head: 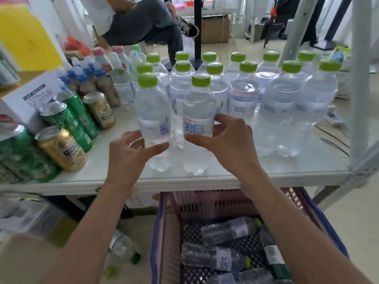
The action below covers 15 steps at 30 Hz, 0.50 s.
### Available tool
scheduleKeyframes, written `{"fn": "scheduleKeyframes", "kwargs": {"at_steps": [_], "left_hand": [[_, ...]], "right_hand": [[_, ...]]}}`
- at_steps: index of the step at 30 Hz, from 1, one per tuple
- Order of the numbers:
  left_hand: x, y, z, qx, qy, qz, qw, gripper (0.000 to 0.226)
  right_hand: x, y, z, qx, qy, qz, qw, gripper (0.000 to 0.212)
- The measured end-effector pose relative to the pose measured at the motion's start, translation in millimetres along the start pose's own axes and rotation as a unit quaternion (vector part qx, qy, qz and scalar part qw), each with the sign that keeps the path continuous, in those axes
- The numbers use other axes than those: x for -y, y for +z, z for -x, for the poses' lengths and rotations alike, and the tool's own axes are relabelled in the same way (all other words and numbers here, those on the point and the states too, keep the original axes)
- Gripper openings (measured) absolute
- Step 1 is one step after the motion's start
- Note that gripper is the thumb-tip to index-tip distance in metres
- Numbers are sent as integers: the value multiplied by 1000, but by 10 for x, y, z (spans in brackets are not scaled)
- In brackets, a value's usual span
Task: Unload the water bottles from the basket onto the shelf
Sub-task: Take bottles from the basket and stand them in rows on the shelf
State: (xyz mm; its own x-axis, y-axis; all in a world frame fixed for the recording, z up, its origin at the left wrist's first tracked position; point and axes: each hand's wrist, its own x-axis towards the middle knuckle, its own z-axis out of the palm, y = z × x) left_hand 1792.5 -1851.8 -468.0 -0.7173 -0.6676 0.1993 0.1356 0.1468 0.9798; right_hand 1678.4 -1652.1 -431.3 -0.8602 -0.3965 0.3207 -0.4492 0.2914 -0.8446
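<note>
Two clear water bottles with green caps stand upright side by side at the front of the white shelf (225, 171). My left hand (127, 158) grips the lower part of the left bottle (151, 111), thumb across its front. My right hand (231, 144) holds the right bottle (198, 107) at its label, with the thumb in front and the fingers round the right side. Below the shelf edge sits the pink basket (162, 222) with a blue rim. Several water bottles (227, 230) lie on their sides in it.
Rows of green-capped bottles (281, 111) fill the shelf behind and to the right. Green and gold cans (61, 148) and a white box (26, 95) crowd the left. A shelf post (363, 78) rises at the right. A seated person (147, 23) is behind the shelf.
</note>
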Motion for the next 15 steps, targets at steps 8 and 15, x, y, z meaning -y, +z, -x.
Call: {"fn": "scheduleKeyframes", "kwargs": {"at_steps": [8,15], "left_hand": [[185,53,-26,-27,14,-72,997,79],[348,221,-84,49,14,-78,996,83]], "right_hand": [[-15,205,56,-14,-16,69,997,70],[-259,403,268,103,50,271,956,66]]}}
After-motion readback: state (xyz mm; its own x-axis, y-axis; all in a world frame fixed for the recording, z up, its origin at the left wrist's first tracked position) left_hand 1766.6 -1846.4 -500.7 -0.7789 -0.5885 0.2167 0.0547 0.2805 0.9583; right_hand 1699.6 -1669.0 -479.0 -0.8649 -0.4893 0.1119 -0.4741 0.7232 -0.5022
